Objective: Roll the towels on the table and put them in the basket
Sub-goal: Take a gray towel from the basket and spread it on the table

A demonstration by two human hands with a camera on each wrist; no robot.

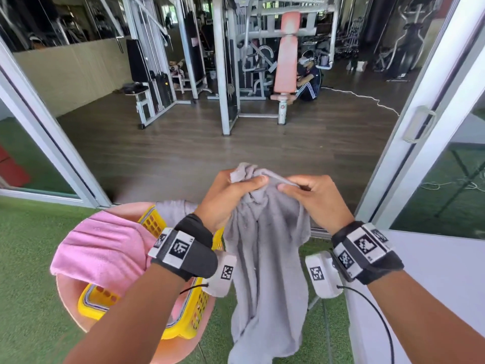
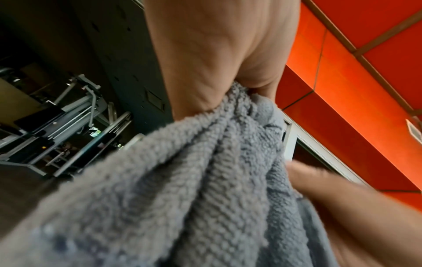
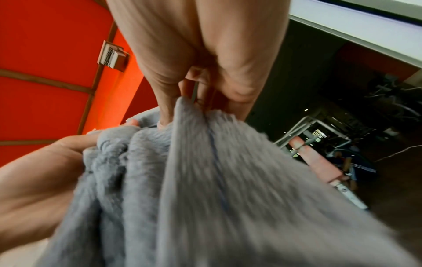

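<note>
Down at my lower left, I count one round pink table (image 1: pixel 65 298) standing on green turf (image 1: pixel 23 258). One yellow basket (image 1: pixel 194 319) with perforated walls sits on it, and one pink towel (image 1: pixel 105 248) lies folded across the basket's top. Just beyond the basket I see a strip of a second grey cloth (image 1: pixel 173 210), mostly hidden by my wrist, so I cannot tell how it lies.

Moving right, my left hand (image 1: pixel 228 198) is raised in front of me with its fingers curled tight around the bunched top of one grey towel (image 1: pixel 267 271); a crumpled tuft sticks out above the fist. The left wrist view confirms it: gathered terry folds (image 2: pixel 182 189) run up into my closed palm (image 2: pixel 217 54). The towel hangs unrolled from both hands, clear of the table and outside the basket, its lower end reaching past the bottom of the head view.

My right hand (image 1: pixel 317 198) is just beside the left, thumb and forefinger pinching the towel's hem, the other fingers curled in. From the right wrist, the pinched edge (image 3: pixel 189 126) rises between my fingertips (image 3: pixel 164 115).

That makes two hands on one towel, and two black wrist bands (image 1: pixel 186 248) carrying white marker blocks.
</note>
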